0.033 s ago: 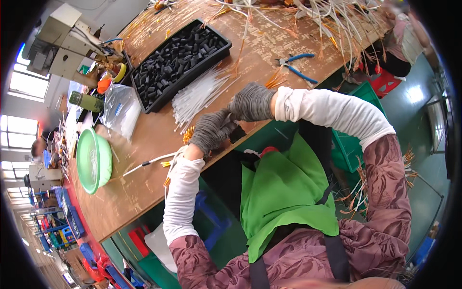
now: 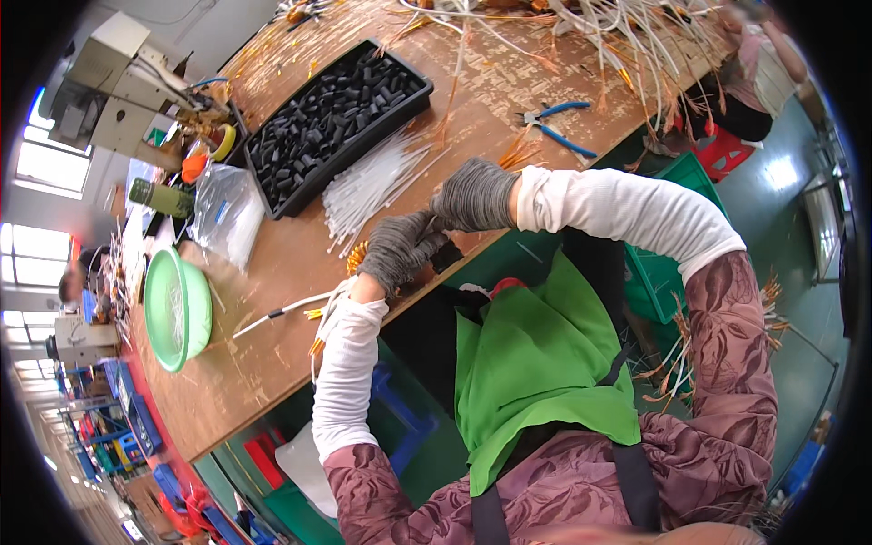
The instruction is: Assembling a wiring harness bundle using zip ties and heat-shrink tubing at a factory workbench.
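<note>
Two grey-gloved hands are brought together at the near edge of a wooden counter (image 2: 263, 368). The fingers of the left hand (image 2: 398, 250) and right hand (image 2: 474, 195) are curled in; how tightly they are closed, and on what, cannot be told, as the spot is hidden by the gloves. A white cable (image 2: 304, 301), ringed by a black band (image 2: 277, 312), is laid on the counter beside the left wrist, with orange-gold strands (image 2: 357, 258) next to the left hand. The work is judged to be part-way: one band is seen on the cable, while a tray (image 2: 363, 150) is filled with loose black tubes (image 2: 336, 109), white strips (image 2: 368, 191) are spread beside it, and many cables are heaped at the far side. No brand, label or writing can be read.
</note>
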A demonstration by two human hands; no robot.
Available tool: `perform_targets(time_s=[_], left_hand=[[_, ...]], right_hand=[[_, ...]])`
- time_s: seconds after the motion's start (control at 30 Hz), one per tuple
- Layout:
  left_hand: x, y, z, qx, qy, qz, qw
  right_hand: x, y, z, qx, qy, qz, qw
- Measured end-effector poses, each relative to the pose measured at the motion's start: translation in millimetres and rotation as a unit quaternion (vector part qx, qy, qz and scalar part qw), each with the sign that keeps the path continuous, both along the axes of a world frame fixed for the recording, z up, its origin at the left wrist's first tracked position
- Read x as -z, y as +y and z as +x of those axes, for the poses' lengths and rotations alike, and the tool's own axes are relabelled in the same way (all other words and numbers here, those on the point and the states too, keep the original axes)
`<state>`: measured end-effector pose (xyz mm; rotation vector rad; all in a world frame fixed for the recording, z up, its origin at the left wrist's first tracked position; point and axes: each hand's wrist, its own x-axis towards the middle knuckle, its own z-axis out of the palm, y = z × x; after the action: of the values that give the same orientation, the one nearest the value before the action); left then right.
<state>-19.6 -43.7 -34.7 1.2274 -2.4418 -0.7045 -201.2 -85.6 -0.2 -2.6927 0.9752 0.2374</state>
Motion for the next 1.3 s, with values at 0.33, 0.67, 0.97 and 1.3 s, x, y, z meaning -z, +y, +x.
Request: perform_targets(time_s=[0.33, 0.67, 0.97, 1.3], left_hand=[[-1.9, -4.7, 7.1, -0.055, 0.053, 0.106, 0.991], [1.9, -5.7, 11.8, -0.107, 0.183, 0.140, 0.967], [8.4, -1.3, 17.8, -0.130, 0.200, 0.103, 0.966], [-4.9, 5.4, 20.4, -0.126, 0.212, 0.161, 0.956]], right_hand=[[0.7, -32.6, -184.7, 0.032, 0.059, -0.217, 0.974], [11.5, 37.4, -120.1, 0.070, -0.128, -0.281, 0.949], [67.3, 23.0, -6.1, 0.082, -0.176, -0.160, 0.968], [55.1, 43.5, -39.0, 0.169, -0.097, -0.122, 0.973]])
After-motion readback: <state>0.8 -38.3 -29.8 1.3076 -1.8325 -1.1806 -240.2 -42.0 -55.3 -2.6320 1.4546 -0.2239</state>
